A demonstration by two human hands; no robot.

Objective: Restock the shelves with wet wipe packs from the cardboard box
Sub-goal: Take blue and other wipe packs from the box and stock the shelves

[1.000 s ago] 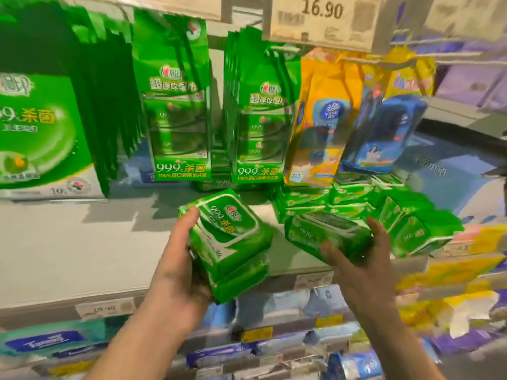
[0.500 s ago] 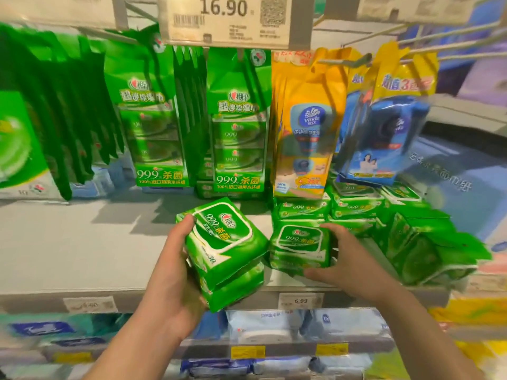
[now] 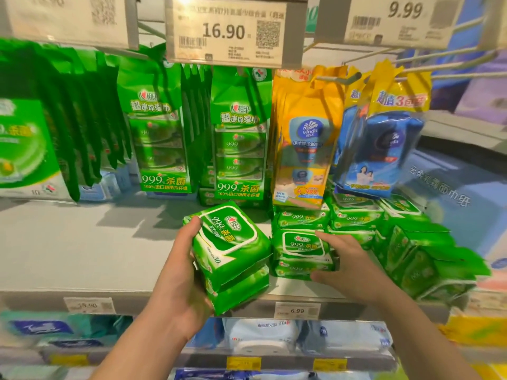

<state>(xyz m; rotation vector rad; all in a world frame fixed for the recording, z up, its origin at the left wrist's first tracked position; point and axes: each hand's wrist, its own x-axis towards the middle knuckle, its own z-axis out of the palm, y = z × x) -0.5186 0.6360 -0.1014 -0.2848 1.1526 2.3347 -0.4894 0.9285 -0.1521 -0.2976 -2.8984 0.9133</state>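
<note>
The left hand grips two stacked green plastic wet wipe packs over the grey shelf edge, thumb on top. Just right, the right hand, fingers curled, holds a shelved green pack topping a stack.

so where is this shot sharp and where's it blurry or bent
Head view: sharpest at the centre, on the white 16.90 price tag and the green wet wipe packs gripped in the left hand; edges smear, and the grey shelf front bows from wide-angle distortion.
</note>
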